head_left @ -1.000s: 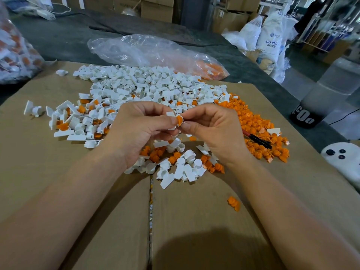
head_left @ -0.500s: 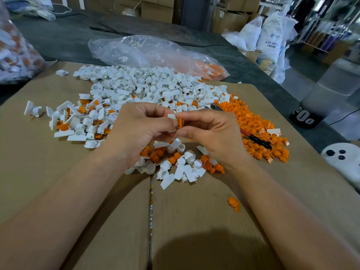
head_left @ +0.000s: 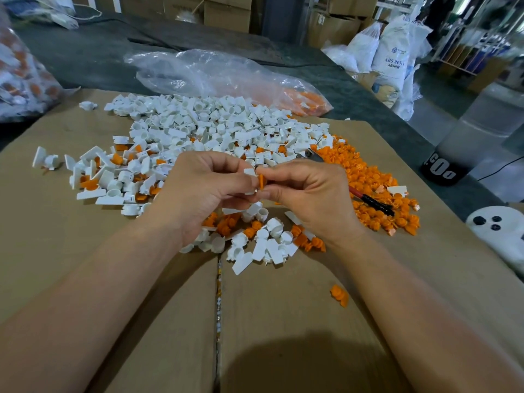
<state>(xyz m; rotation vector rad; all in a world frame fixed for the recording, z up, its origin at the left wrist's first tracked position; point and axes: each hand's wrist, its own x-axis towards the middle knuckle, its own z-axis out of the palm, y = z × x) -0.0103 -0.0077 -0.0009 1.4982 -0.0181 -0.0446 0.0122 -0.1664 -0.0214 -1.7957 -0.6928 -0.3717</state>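
Left hand (head_left: 204, 191) pinches a white piece (head_left: 250, 172) between thumb and fingers. Right hand (head_left: 309, 194) pinches an orange cap (head_left: 261, 181), edge-on to the camera and touching the white piece. Both parts are held up over the middle of the cardboard sheet (head_left: 85, 251), above the small mixed heap.

The step looks like pressing the cap into the piece. Hold the white piece steady, square the cap to its opening, then push straight, not tilted. Keep your fingertips off the seat. I can't tell if it is seated yet, because your fingers hide the joint.

Surface and room:
- A dark table (head_left: 85, 52) carries the sheet, with cartons (head_left: 226, 9) and white sacks (head_left: 394, 55) behind it.
- A clear bag (head_left: 215, 72) lies just past the sheet's far edge, with orange parts inside.
- The white pile (head_left: 215, 129) spreads along the far edge.
- The orange pile (head_left: 368, 177) sits toward the right edge, with a red-and-black-handled tool (head_left: 371, 199) lying across it.
- A couple of loose caps (head_left: 338, 295) lie right of the sheet's centre seam, nearer you.
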